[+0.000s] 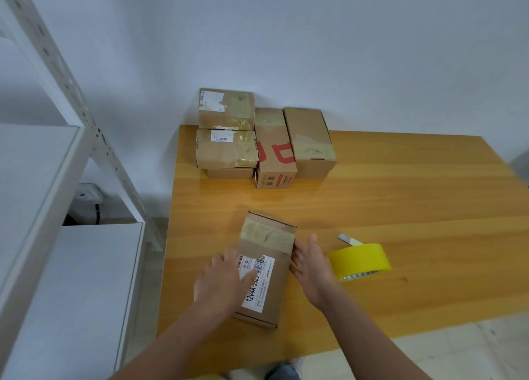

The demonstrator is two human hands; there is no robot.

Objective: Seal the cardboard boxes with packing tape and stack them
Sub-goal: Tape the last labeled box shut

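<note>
The left hand (pixel 220 279) lies flat on top of a cardboard box (pixel 276 296), its straight fingers resting over the white shipping label (pixel 259 285). The right hand (pixel 312 268) is open too, with its fingers pressed against the box's right side. The box lies near the front of the desk (pixel 400 193), with a strip of tape (pixel 267 234) across its far end. Just right of the right hand sits a yellow tape roll (pixel 360 261), its loose end (pixel 347 239) sticking up behind it. At the back of the desk, against the wall, three taped boxes (pixel 226 148) stand stacked. Beside them is a box with red print (pixel 273 148), then a plain box (pixel 310 142). A white metal shelf rack (pixel 57 65) stands to the left.
</note>
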